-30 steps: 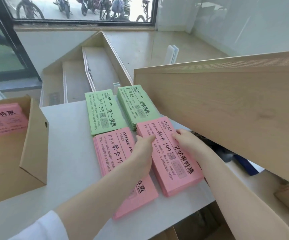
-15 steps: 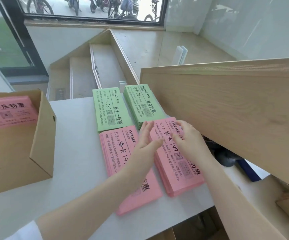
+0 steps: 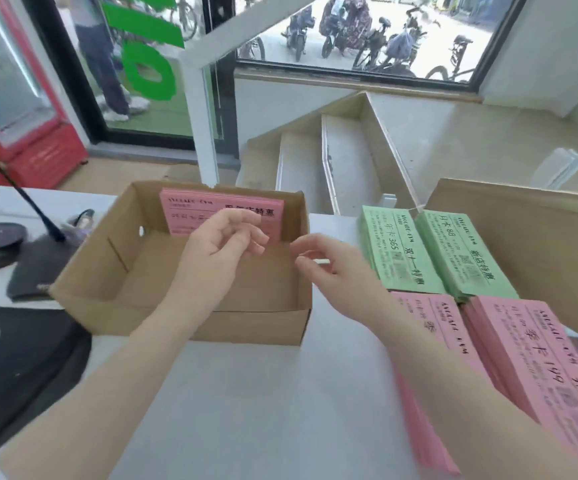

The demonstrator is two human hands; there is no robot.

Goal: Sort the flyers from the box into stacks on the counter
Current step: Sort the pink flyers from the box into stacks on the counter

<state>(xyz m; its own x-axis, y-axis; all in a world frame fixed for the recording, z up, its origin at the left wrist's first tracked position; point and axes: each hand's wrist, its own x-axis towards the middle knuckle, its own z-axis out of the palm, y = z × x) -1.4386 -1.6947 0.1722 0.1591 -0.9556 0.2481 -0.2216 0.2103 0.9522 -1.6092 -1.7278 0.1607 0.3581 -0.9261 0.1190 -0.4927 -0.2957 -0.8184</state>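
Pink flyers point(image 3: 223, 216) lean on the box's point(image 3: 180, 323) far wall, just beyond the nearer, empty, loosely curled left hand point(image 3: 220, 244).

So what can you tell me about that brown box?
The cardboard box is plain brown and open-topped, with low walls and a small hole in its left wall. It sits on the white counter, left of the green and pink flyer stacks. Inside, a bundle of pink flyers leans upright against the far wall; the rest of its floor looks bare. The left hand hovers over it with loosely curled fingers, holding nothing, and the right hand hangs by its right wall.
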